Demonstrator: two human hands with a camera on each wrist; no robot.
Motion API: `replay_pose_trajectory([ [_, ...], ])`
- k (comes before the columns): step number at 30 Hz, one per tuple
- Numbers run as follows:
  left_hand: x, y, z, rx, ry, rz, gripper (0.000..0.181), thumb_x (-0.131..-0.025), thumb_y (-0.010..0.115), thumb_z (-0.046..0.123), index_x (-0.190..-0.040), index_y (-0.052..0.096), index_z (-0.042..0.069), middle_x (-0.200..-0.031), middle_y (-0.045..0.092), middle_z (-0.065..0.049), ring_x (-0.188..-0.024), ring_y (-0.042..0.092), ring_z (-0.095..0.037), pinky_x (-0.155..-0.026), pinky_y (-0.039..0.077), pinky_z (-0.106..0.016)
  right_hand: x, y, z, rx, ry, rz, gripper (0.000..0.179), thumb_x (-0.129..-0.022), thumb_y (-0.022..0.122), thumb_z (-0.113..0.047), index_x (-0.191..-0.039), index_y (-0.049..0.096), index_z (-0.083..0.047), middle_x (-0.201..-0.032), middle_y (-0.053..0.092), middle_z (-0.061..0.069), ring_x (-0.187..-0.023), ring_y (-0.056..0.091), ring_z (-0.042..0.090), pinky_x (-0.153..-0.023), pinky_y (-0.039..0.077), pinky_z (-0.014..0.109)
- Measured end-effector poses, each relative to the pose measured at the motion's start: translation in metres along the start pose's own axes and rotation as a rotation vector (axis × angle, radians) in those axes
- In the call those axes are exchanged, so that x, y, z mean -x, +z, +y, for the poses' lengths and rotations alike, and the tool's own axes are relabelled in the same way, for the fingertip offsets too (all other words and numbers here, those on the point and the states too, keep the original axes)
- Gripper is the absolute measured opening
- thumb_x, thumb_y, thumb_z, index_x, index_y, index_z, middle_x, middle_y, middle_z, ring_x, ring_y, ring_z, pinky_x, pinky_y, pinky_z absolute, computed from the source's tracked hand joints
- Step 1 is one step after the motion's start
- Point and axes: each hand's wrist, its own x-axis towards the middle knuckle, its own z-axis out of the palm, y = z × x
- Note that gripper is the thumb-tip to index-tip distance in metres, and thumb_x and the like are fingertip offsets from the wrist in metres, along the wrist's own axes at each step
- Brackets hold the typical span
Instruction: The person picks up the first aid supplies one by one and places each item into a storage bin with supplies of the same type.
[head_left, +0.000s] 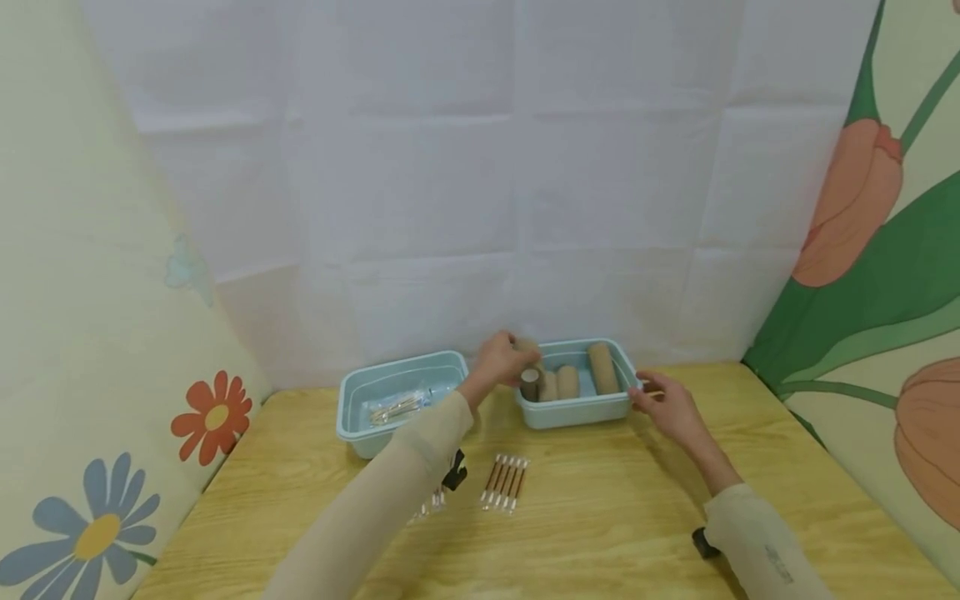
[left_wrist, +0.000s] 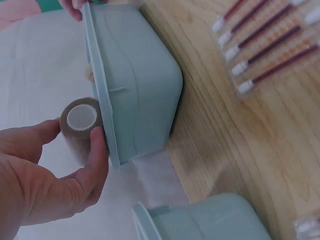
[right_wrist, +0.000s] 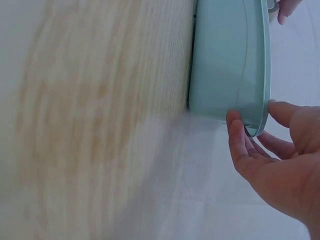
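My left hand [head_left: 506,362] is at the left end of the right-hand light-blue plastic basket [head_left: 577,411]. Its thumb and fingers pinch a brown bandage roll [left_wrist: 79,146] with a pale core, right at the basket's rim in the left wrist view. Inside that basket lie more tan rolls: a long one [head_left: 603,369] towards the right and shorter ones [head_left: 567,382] near the left. At the basket's right end, my right hand [head_left: 671,406] grips the corner of the rim, thumb on one side and fingers on the other in the right wrist view.
Another light-blue basket [head_left: 352,400] stands to the left, holding clear packets of swabs [head_left: 397,407]. A strip of brown-stemmed swabs [head_left: 505,482] lies on the wooden table [head_left: 600,517] in front; a further strip is partly behind my left sleeve. A white sheet [head_left: 442,192] hangs behind.
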Motion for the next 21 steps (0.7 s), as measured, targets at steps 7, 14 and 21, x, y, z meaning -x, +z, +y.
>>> replay_pose_trajectory([
  [7, -0.002, -0.003, -0.005, -0.085, 0.005, 0.008, 0.063, -0.095, 0.073, 0.030, -0.135, 0.050, -0.012, -0.129, 0.056, -0.031, -0.083, 0.070, -0.038, -0.062, 0.061, -0.038, 0.001, 0.003, -0.003, 0.004, 0.014, -0.009, 0.050, -0.104, 0.061, -0.015, -0.142, 0.046, 0.013, -0.124, 0.060, 0.036, -0.099, 0.069, 0.039, -0.086, 0.056, 0.044],
  [14, 0.007, -0.012, -0.006, -0.136, 0.026, 0.001, 0.057, -0.098, 0.069, 0.031, -0.136, 0.052, -0.007, -0.131, 0.057, -0.027, -0.076, 0.069, -0.028, -0.059, 0.059, -0.030, -0.002, 0.004, -0.007, 0.007, 0.010, -0.024, 0.052, -0.104, 0.061, -0.017, -0.143, 0.045, 0.013, -0.124, 0.059, 0.035, -0.101, 0.068, 0.040, -0.086, 0.056, 0.044],
  [21, 0.018, -0.017, -0.005, -0.130, 0.090, -0.026, 0.049, -0.099, 0.066, 0.028, -0.135, 0.055, -0.004, -0.120, 0.064, -0.022, -0.077, 0.069, -0.026, -0.065, 0.059, -0.031, -0.003, 0.002, -0.002, 0.024, 0.019, -0.029, 0.053, -0.105, 0.060, -0.020, -0.144, 0.045, 0.011, -0.126, 0.058, 0.035, -0.105, 0.066, 0.041, -0.087, 0.055, 0.043],
])
